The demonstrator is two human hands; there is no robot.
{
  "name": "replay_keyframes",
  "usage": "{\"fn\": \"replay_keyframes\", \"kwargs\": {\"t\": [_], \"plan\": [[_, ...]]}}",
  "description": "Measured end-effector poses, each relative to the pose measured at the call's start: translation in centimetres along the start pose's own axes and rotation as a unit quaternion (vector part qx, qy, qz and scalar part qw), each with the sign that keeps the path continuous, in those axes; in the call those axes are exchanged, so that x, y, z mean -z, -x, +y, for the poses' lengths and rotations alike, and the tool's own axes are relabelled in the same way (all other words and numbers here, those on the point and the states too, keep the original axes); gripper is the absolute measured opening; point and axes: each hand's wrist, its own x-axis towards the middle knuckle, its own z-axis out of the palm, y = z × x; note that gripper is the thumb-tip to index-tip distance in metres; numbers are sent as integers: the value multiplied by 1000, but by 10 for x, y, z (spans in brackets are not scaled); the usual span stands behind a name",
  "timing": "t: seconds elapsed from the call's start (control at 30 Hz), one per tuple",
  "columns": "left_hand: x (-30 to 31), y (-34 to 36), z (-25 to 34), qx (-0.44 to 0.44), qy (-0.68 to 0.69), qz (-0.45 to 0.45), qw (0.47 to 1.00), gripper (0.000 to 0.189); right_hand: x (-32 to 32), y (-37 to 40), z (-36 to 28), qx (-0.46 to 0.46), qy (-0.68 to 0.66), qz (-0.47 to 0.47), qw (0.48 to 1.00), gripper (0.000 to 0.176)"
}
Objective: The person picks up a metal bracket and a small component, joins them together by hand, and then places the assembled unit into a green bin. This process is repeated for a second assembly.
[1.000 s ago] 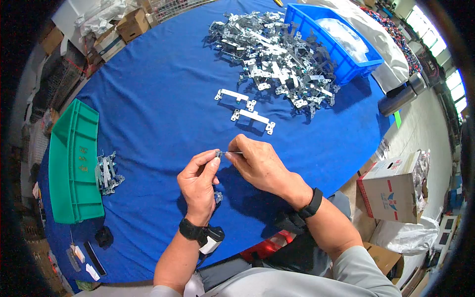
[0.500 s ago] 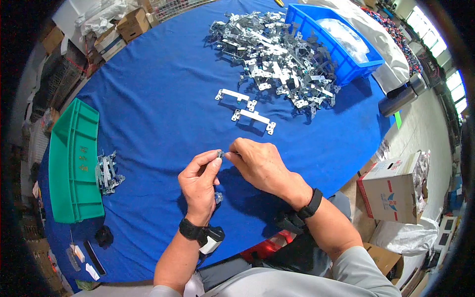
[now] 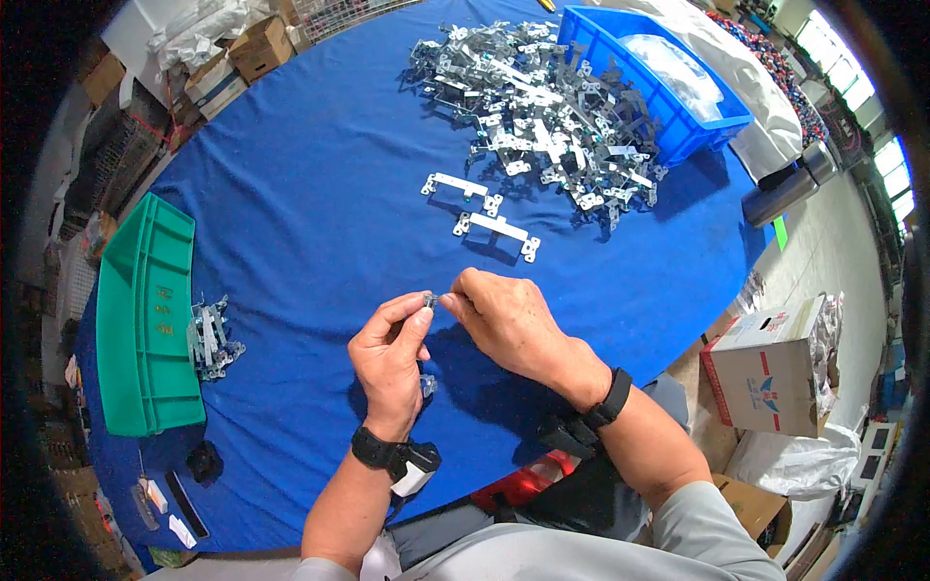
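A small metal bracket is pinched between the thumb and fingers of my left hand, with its other end showing below the palm. My right hand is closed, its thumb and forefinger pressed together at the bracket's top end; whatever they grip is too small to name. Beyond my hands, two separate metal brackets lie side by side on the blue cloth. A big heap of similar brackets spreads farther back.
At the left stands a green bin with a small pile of brackets beside it. A blue crate holds clear plastic at the back right. A metal bottle lies near the right edge, and a cardboard box stands beyond it.
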Motion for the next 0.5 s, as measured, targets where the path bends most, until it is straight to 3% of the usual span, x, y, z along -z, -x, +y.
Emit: {"fn": "replay_keyframes", "kwargs": {"t": [0.03, 0.17, 0.23, 0.37, 0.43, 0.5], "plan": [[0, 0, 0, -1, 3, -3, 1000, 16, 0, 1, -1, -29, 59, -40, 997, 26], [0, 0, 1, 3, 3, 0, 1000, 15, 1, 1, -3, -27, 79, -40, 996, 25], [-1, 0, 1, -1, 12, 9, 1000, 15, 1, 0, -4, 15, -41, 49, 998, 28], [-1, -1, 1, 1, 7, 8, 1000, 15, 1, 0, -1, 37, -23, 53, 998, 22], [-1, 0, 2, 2, 3, 9, 1000, 15, 3, 1, -3, -30, 74, -42, 996, 23], [-1, 0, 2, 2, 5, 11, 1000, 15, 1, 2, -2, -27, 53, -30, 998, 22]]}}
